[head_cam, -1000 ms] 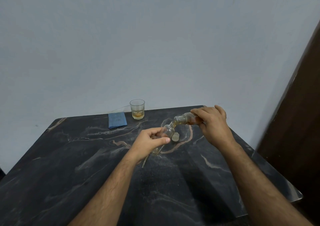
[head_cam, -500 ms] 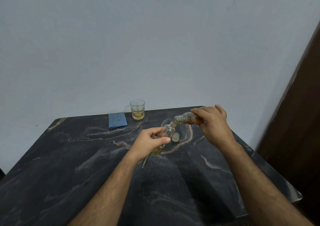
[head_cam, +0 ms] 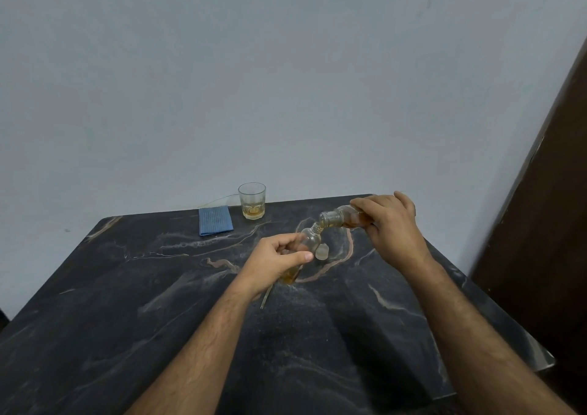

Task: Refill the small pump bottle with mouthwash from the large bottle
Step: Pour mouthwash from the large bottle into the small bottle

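My left hand (head_cam: pixel 275 260) grips the small clear bottle (head_cam: pixel 308 240), which leans to the right with its open neck up; amber liquid shows at its bottom. My right hand (head_cam: pixel 390 224) holds the large clear bottle (head_cam: pixel 336 217) tipped nearly flat, its mouth right over the small bottle's neck, and amber mouthwash runs between them. A pale cap (head_cam: pixel 321 251) lies on the table just behind the small bottle. A thin tube (head_cam: pixel 266 297), likely the pump's, pokes out below my left wrist.
On the black marble table (head_cam: pixel 158 303), a glass tumbler (head_cam: pixel 252 201) with a little amber liquid stands at the back edge. A folded blue cloth (head_cam: pixel 215 220) lies left of it. A dark wooden panel (head_cam: pixel 546 224) rises at the right, close to the table's edge.
Both hands have kept nearly still. The amber liquid in the small bottle's bottom has risen a little as the pour goes on.
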